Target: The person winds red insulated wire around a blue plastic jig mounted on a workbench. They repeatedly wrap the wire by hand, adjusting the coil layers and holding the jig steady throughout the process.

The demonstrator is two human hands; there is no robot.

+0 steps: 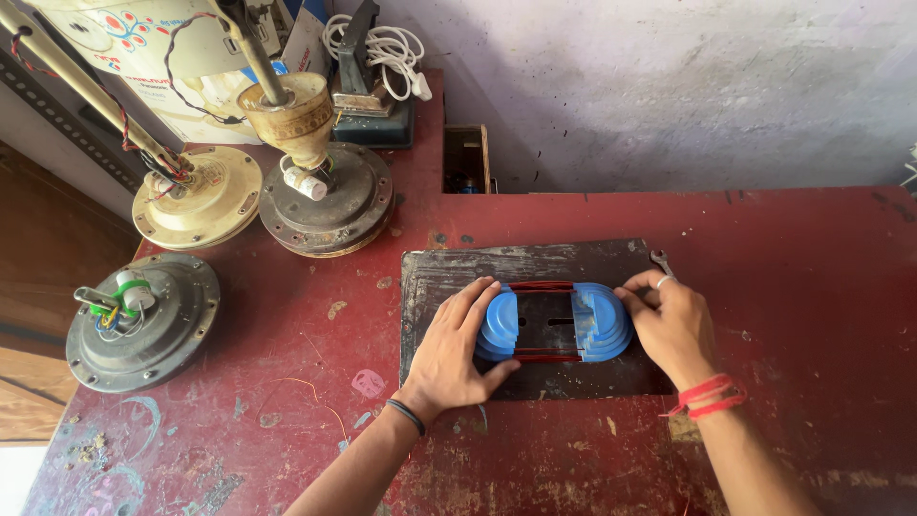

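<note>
Both hands on the blue winding former (554, 323), a pair of stepped blue plastic half-ovals set end to end with a dark gap between them. It lies flat on a dark worn metal plate (458, 268) fixed on the red table (812, 287), roughly centre frame. Thin reddish copper wire (541, 285) runs along the former's far and near edges, bridging the two halves. Left hand (458, 349) cups the left half: fingers (478, 296) spread over its far edge and top, thumb wrapped around the near edge, so fingers closed on the former. Black band on that wrist. Right hand (673, 325) sits against the right half, fingers curled onto its rounded end, thumb side hidden; contact is clear, how firm the grip is I can't tell. Ring on one finger, red thread (709, 394) around the wrist. A small spanner (662, 262) lies on the plate just beyond the right hand's knuckles. Table paint is chipped and scratched, a loose strand of thin wire (306, 387) lies near the left forearm. Well apart at left: three ceiling fan motor housings, a dark grey one (143, 325) with green and white wiring on top, a cream one (196, 196) with a downrod, and a dark one (330, 205) with a cream canopy. Behind them a coil of white cable (382, 48) on a dark box against the wall.
</note>
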